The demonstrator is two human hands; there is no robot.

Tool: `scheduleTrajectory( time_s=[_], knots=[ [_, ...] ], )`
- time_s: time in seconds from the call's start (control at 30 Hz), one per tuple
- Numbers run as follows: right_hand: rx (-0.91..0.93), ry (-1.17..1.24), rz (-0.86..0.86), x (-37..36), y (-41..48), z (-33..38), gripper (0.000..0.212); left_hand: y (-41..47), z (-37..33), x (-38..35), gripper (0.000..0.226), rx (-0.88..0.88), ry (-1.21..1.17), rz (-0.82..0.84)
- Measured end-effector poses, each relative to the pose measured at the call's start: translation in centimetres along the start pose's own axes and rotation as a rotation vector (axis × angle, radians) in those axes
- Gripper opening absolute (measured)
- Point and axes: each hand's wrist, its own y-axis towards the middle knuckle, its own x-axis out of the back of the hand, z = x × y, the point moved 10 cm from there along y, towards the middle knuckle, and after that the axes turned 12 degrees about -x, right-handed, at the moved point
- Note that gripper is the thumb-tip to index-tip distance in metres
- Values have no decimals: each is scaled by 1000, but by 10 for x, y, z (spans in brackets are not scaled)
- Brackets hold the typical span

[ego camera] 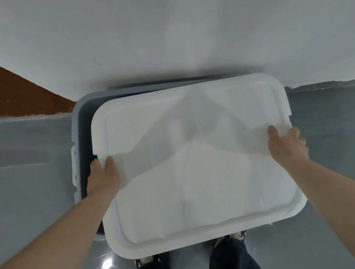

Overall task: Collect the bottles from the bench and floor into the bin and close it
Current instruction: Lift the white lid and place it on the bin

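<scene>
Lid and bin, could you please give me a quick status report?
Left hand and right hand grip white lid by its side edges. Lid above grey bin, offset right, not seated. Nothing blocking.

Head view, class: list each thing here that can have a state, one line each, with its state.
lid: held above the bin, shifted right, not seated.
bin: on the floor, not yet closed; left rim exposed, contents hidden.
left hand: gripping the lid's left edge.
right hand: gripping the lid's right edge.
</scene>
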Motion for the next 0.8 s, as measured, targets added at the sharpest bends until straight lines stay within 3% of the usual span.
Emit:
scheduleTrajectory(
  time_s=[0.1, 0.23, 0.43, 0.5, 0.8],
  knots=[
    [-15, -15, 58, -7, -3, -1, 76, 13, -5, 29, 47, -52, 79, -116],
    [63, 57, 76, -21, -26, 13, 64, 17, -17, 68, 53, -95, 144, -210],
    [122, 115, 43, -30, -38, 26, 50, 26, -37, 53, 50, -199, 210, -25],
    [146, 111, 56, -33, -37, 25, 47, 27, -37, 48, 52, -228, 270, -31],
    [201, 75, -21, -33, -40, 21, 41, 17, 4, 42, 56, -19, 371, -57]
  ],
)
